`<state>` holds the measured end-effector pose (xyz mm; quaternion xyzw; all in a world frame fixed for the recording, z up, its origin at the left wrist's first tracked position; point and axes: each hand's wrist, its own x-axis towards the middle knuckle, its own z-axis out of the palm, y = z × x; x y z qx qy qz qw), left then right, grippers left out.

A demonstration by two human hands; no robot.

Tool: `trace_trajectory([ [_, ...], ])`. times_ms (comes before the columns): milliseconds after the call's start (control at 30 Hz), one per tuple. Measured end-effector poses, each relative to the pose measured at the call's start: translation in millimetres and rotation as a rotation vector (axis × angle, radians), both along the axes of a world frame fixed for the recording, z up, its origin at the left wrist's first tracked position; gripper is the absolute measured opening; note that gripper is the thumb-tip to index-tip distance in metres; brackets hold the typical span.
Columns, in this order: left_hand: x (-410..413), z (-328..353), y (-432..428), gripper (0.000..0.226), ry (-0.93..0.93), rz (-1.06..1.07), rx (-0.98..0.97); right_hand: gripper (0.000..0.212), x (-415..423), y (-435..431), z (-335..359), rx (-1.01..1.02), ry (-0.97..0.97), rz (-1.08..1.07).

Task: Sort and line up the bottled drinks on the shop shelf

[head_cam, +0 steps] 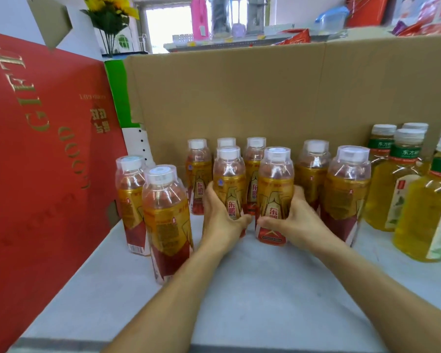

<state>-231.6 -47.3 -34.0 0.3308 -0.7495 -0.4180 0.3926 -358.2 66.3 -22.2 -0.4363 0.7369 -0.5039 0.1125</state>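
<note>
two hands, two bottles, side by side

the left hand (220, 220) is wrapped round the lower half of the left bottle (229, 179), fingers curled behind it and thumb across the front label. the right hand (297, 221) holds the right bottle (274, 189) the same way, so both grips are closed on a bottle. the two thumbs almost meet in the narrow gap between the bottles. both bottles are upright, gold and red with clear domed caps. the right bottle's base sits on the white shelf (239, 289); the left bottle's base is hidden by the hand.

just behind the held two, the back three (255, 159) of the same drink stand in a row close to the cardboard (265, 93) wall. right of the right hand is the right pair (346, 189), one bottle nearer the front and one behind it. left of the left hand stands the left pair (163, 212), further forward than the held bottles, one tucked behind the other.

further right again, the tea bottles (392, 189) cluster together, yellow-green with green labels and white caps. far to the left a red box (36, 149) with gold lettering stands along the shelf's side. above the cardboard, yellow flowers (110, 14) and blurred shop goods show.
</note>
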Motion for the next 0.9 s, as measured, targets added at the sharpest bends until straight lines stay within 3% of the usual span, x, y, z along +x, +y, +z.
trace_trajectory([
  [100,-5,-6,-12,0.115,-0.123,0.089,-0.027,0.082,-8,-12,-10,-0.027,0.028,-0.023],
  [367,-4,-11,-8,0.104,-0.082,0.029,-0.073,0.084,-11,-20,-22,-0.081,0.002,0.018],
  [500,6,7,18,0.108,-0.235,0.039,-0.138,0.091,-5,-13,-21,-0.09,0.08,0.006],
  [567,17,20,39,0.103,-0.261,0.019,-0.281,0.093,-1,-8,-17,-0.136,0.157,-0.018],
  [633,39,32,59,0.089,-0.175,0.026,-0.527,0.093,3,-4,-13,-0.194,0.233,-0.044],
  [700,69,35,70,0.077,-0.066,0.185,-0.82,0.09,9,-3,-9,-0.23,0.342,-0.087],
  [767,101,31,68,0.079,0.009,0.416,-0.938,0.088,15,-3,-6,-0.244,0.428,-0.125],
  [900,132,21,54,0.124,-0.026,0.486,-0.413,0.089,24,-3,-3,-0.244,0.39,-0.116],
])
